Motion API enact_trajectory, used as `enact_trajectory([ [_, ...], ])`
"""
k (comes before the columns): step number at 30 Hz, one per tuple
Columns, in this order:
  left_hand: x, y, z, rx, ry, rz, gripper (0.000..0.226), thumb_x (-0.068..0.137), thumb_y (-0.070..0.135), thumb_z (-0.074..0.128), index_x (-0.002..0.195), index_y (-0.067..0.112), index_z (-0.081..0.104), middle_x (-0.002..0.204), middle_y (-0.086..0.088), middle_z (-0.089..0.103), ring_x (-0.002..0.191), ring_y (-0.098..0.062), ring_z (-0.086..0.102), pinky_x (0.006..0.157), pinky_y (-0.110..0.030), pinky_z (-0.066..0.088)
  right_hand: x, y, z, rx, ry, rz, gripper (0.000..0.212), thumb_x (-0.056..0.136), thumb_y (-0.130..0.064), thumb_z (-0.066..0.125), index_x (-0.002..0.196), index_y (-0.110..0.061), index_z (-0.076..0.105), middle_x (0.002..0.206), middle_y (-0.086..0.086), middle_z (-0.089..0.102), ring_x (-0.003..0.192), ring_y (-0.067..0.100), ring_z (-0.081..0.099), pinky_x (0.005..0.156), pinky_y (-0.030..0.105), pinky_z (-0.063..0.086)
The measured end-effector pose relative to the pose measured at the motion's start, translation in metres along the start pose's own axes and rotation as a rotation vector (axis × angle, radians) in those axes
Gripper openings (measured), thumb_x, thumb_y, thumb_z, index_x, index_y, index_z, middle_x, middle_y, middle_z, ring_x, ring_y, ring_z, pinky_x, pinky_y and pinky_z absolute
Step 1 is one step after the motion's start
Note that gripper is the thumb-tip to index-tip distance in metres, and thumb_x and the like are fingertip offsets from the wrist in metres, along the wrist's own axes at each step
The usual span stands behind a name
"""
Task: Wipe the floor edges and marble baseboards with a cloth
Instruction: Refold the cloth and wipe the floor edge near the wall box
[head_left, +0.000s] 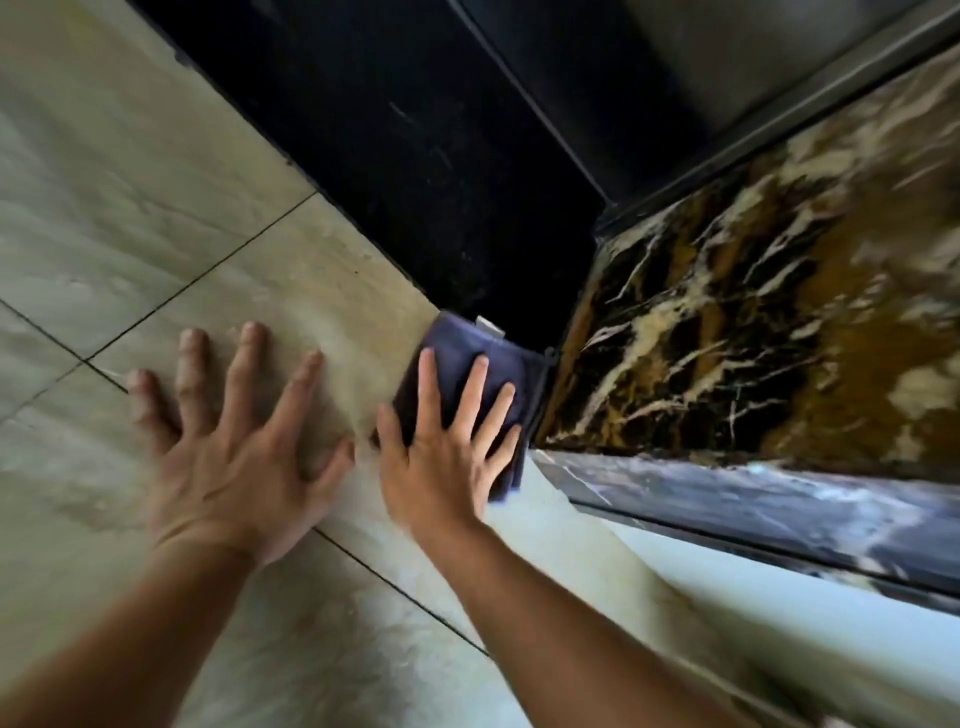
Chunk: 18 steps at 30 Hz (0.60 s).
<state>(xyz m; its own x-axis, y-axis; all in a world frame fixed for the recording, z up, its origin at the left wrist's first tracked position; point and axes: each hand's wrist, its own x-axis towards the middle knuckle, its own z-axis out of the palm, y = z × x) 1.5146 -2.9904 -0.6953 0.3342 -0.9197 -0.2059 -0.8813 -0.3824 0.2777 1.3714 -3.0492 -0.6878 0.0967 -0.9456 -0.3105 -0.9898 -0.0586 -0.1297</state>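
Note:
A folded dark blue cloth (457, 345) lies on the beige tiled floor (156, 208) in the corner where the floor meets a black strip (415, 156) and the brown-and-black marble baseboard (753, 322). My right hand (441, 447) presses flat on the cloth with straight, spread fingers. A small white tag (491, 326) shows at the cloth's far edge. My left hand (234, 441) rests flat on the floor tiles just left of the cloth, fingers spread.
A dark marble ledge (779, 509) runs along the bottom of the baseboard to the right. A black threshold and a grey metal frame (727, 67) fill the top of the view. Tile joints cross the floor at the left.

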Motion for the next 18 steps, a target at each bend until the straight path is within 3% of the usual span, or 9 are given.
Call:
enact_trajectory([
  [2,0.0,0.0,-0.001,0.001,0.007,-0.007,0.083,0.081,0.077,0.037,0.154,0.037,0.032,0.165,-0.011,0.018,0.151,-0.045,0.004,0.117,-0.069,0.005,0.078,-0.012,-0.02,0.123,0.099,0.041,0.064,0.095,-0.065,0.022,0.151,-0.051,-0.005,0.166,0.001,-0.014,0.151,0.035,-0.016,0.117,0.062,-0.008],
  [4,0.0,-0.001,0.0,0.01,0.018,0.002,0.082,0.082,0.077,0.035,0.155,0.038,0.028,0.166,-0.011,0.016,0.151,-0.045,0.003,0.117,-0.068,0.001,0.175,-0.017,-0.045,0.419,0.108,0.18,0.067,0.094,-0.069,0.019,0.154,-0.045,0.002,0.167,0.004,-0.009,0.151,0.039,-0.012,0.116,0.061,-0.012],
  [7,-0.001,-0.003,0.003,0.033,0.052,0.013,0.082,0.084,0.078,0.032,0.156,0.039,0.024,0.166,-0.009,0.015,0.152,-0.045,0.002,0.118,-0.067,-0.003,0.248,-0.017,-0.084,0.963,-0.018,0.176,0.103,0.078,-0.088,0.015,0.157,-0.022,0.02,0.165,0.017,0.001,0.151,0.043,-0.004,0.118,0.04,-0.02],
  [8,-0.001,-0.003,0.004,0.026,0.054,0.018,0.083,0.084,0.078,0.031,0.156,0.038,0.023,0.166,-0.01,0.015,0.152,-0.045,0.001,0.118,-0.066,-0.004,0.251,-0.015,-0.088,1.049,-0.004,0.256,0.093,0.082,-0.084,0.016,0.157,-0.028,0.019,0.166,0.013,0.003,0.152,0.041,-0.003,0.12,0.043,-0.015],
  [10,-0.001,-0.005,0.004,0.02,0.052,0.019,0.083,0.084,0.078,0.031,0.156,0.038,0.023,0.166,-0.01,0.015,0.152,-0.045,0.0,0.118,-0.066,-0.004,0.22,-0.019,-0.082,0.562,0.052,0.288,0.062,0.095,-0.068,0.015,0.153,-0.049,0.003,0.167,-0.002,-0.006,0.153,0.034,-0.007,0.119,0.056,-0.007],
  [12,-0.002,-0.004,0.0,0.01,0.033,0.016,0.084,0.084,0.079,0.03,0.156,0.037,0.025,0.166,-0.011,0.016,0.152,-0.045,0.001,0.118,-0.067,0.0,0.165,-0.007,-0.056,0.275,0.037,0.17,0.058,0.098,-0.062,0.016,0.151,-0.053,-0.006,0.166,-0.006,-0.013,0.152,0.031,-0.013,0.119,0.058,-0.007],
  [14,-0.002,-0.003,-0.004,-0.003,0.016,0.012,0.084,0.084,0.078,0.03,0.155,0.035,0.029,0.165,-0.013,0.018,0.151,-0.045,0.004,0.117,-0.068,0.004,0.077,0.003,-0.027,0.123,-0.081,0.042,0.062,0.098,-0.062,0.022,0.15,-0.052,-0.01,0.164,-0.005,-0.021,0.151,0.031,-0.019,0.118,0.059,-0.009],
  [16,-0.003,-0.003,-0.006,-0.006,-0.002,0.02,0.084,0.082,0.077,0.033,0.154,0.034,0.034,0.164,-0.014,0.022,0.151,-0.046,0.006,0.116,-0.069,0.006,0.002,0.0,-0.014,0.042,-0.186,0.071,0.068,0.096,-0.062,0.033,0.145,-0.06,-0.013,0.162,-0.007,-0.028,0.149,0.03,-0.025,0.119,0.057,-0.009],
  [18,-0.002,-0.003,-0.003,-0.021,0.018,0.012,0.084,0.081,0.076,0.036,0.153,0.033,0.037,0.164,-0.014,0.024,0.15,-0.047,0.009,0.116,-0.069,0.006,0.003,-0.004,-0.01,0.052,-0.198,0.131,0.069,0.094,-0.064,0.035,0.143,-0.062,-0.014,0.16,-0.008,-0.032,0.148,0.031,-0.028,0.118,0.058,-0.011],
])
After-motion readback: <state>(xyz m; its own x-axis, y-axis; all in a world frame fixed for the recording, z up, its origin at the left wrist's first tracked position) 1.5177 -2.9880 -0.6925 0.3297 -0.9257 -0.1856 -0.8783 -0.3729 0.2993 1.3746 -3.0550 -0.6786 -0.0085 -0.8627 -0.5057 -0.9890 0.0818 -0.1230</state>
